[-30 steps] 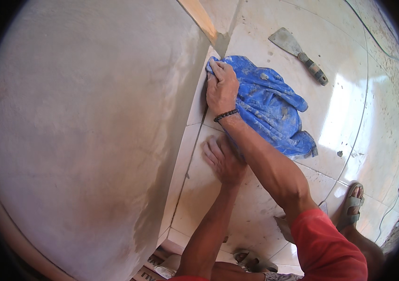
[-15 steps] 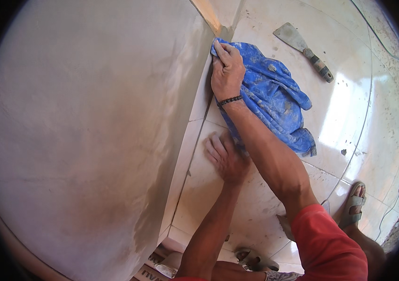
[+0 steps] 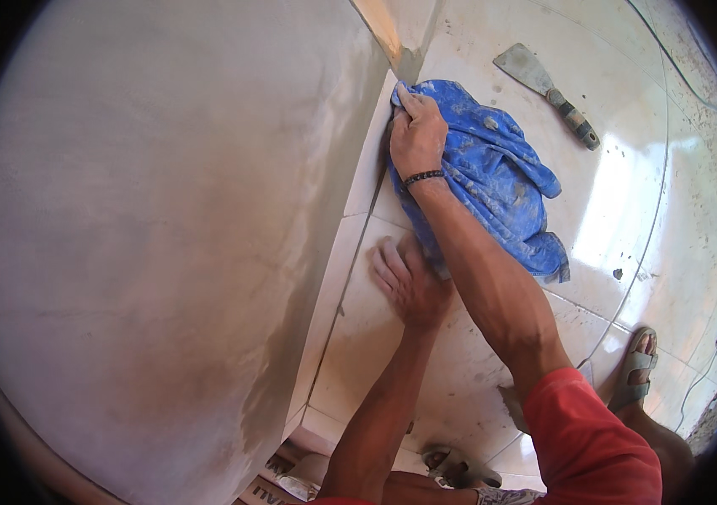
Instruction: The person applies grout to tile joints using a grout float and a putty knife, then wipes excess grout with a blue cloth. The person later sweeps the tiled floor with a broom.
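A blue cloth [image 3: 493, 181], smeared with whitish dust, lies bunched on the pale tile floor. My right hand [image 3: 420, 135], with a dark beaded bracelet at the wrist, is closed on its far left corner. The fingers press this corner against the tiled skirting [image 3: 364, 172] at the wall's foot. Nearer to me, my left hand [image 3: 409, 282] rests palm down on the floor with its fingers stretched out. It holds nothing and lies beside the cloth's near left edge, just left of my right forearm.
A plastered wall [image 3: 148, 236] with a darker band along its bottom fills the left side. On the floor at the far right lies a dirty putty knife [image 3: 548, 93]. My sandalled foot [image 3: 634, 366] stands at the right. A thin cable [image 3: 695, 387] runs near the right rim.
My right hand has slid a little towards me and to the right along the skirting, drawing the cloth's corner with it. My left hand has barely moved.
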`<act>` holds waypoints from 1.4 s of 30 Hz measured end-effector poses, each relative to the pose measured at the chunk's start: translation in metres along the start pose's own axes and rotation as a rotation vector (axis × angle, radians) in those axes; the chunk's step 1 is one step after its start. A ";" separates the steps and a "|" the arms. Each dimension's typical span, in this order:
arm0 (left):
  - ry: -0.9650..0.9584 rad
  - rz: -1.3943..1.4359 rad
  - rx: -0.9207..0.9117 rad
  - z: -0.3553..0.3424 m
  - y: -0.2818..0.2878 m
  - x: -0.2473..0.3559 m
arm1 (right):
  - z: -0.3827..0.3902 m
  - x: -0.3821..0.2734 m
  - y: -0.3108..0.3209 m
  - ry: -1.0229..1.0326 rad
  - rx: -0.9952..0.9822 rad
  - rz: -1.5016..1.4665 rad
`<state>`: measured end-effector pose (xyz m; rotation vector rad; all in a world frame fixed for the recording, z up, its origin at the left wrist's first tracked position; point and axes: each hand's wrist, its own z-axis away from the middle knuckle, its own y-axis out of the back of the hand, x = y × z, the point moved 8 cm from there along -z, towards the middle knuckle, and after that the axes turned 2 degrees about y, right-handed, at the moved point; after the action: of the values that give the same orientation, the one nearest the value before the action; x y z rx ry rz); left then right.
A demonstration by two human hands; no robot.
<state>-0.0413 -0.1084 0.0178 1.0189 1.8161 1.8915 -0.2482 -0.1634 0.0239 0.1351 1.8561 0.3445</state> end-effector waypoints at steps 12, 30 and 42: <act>0.009 -0.016 -0.018 0.001 -0.001 -0.003 | -0.002 -0.022 0.007 0.149 0.162 -0.135; 0.017 -0.001 -0.020 0.003 -0.001 -0.004 | -0.004 -0.029 0.011 0.174 0.143 -0.040; 0.012 -0.050 -0.006 0.001 -0.001 -0.006 | -0.013 -0.017 -0.003 -0.079 -0.098 0.088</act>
<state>-0.0365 -0.1112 0.0150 0.9533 1.8239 1.8767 -0.2549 -0.1725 0.0425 0.1615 1.7556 0.4839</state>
